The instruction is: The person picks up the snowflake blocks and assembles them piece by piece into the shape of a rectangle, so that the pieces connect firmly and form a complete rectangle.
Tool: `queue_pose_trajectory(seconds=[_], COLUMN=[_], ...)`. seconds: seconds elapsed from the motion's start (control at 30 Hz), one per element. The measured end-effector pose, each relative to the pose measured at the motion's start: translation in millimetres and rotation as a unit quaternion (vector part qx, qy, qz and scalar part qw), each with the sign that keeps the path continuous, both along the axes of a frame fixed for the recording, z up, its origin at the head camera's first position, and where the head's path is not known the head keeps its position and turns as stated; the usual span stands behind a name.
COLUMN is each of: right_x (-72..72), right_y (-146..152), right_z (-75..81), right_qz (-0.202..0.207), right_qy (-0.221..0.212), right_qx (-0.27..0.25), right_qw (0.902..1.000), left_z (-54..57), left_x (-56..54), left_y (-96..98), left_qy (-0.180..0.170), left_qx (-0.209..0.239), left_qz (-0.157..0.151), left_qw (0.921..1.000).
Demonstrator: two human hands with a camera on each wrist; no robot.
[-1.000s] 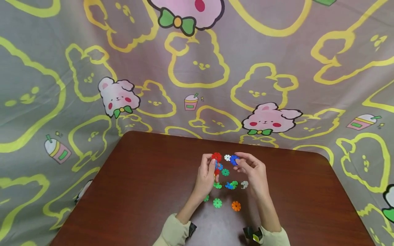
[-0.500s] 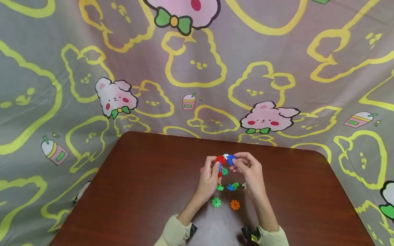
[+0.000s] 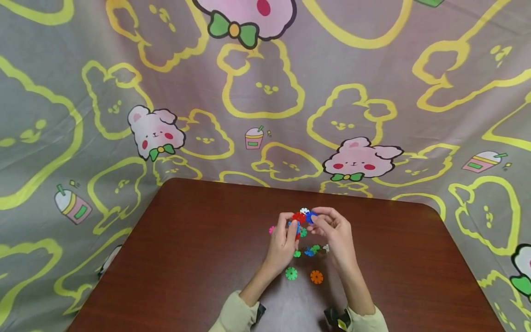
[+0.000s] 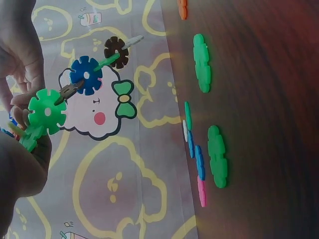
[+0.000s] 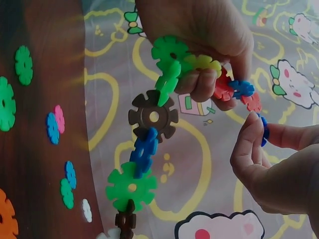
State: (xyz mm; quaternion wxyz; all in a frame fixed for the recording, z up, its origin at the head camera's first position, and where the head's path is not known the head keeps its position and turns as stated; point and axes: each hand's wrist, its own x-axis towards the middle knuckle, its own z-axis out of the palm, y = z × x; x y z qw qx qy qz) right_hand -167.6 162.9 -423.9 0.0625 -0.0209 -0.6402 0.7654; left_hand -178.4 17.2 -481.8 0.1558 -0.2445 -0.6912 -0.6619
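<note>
My left hand [image 3: 282,244] grips a chain of slotted plastic snowflake discs. Past its fingers, the upper end shows a light blue disc [image 5: 242,88] and a red disc [image 3: 298,216]. The rest dangles below the hand: a green disc [image 5: 131,186], a brown disc [image 5: 153,115], a blue disc [image 4: 85,75] and more, with a whitish one lowest. My right hand [image 3: 338,233] pinches a dark blue disc [image 3: 311,217] between thumb and fingertips, its edge right at the red end disc. In the right wrist view this blue disc [image 5: 264,131] is seen nearly edge-on.
Loose discs lie on the brown table [image 3: 199,258]: a green disc [image 3: 292,273] and an orange disc [image 3: 316,276] nearer, a white disc [image 3: 304,211], a teal disc [image 3: 303,232] and a pink disc [image 3: 271,229] farther off. A patterned cloth [image 3: 265,157] hangs behind the table.
My right hand has moved left and my left hand slightly right, bringing the dark blue disc from a gap away up to the red end disc. Both grips stay the same.
</note>
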Motion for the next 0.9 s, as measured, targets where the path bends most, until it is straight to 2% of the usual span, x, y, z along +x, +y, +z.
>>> queue_pose_trajectory(seconds=[0.23,0.43,0.6,0.77,0.9], right_x=[2.9,5.7,9.5,7.7,1.8], right_y=[-0.6,-2.1,-5.4,-0.9,9.5], right_z=[2.6,4.4,6.3,6.6,3.3], right_qz=[0.023,0.017,0.008,0.033,0.057], right_qy=[-0.021,-0.043,-0.043,-0.03,0.01], right_qx=[-0.041,-0.021,-0.006,0.013,0.071], right_qw=[0.9987,0.9987,0.999,0.9989,0.9958], left_z=[-0.1,-0.9,0.8,4.1,5.9], left_x=[-0.6,-0.5,0.2,1.6,0.2], left_y=[-0.7,-1.1,-2.1,-4.2,-6.3], left_qy=[0.014,0.033,0.052,0.032,0.001], left_qx=[0.005,0.009,0.007,0.011,0.038], left_qz=[-0.004,-0.007,-0.013,-0.036,-0.037], left_qw=[0.9999,0.9994,0.9985,0.9988,0.9986])
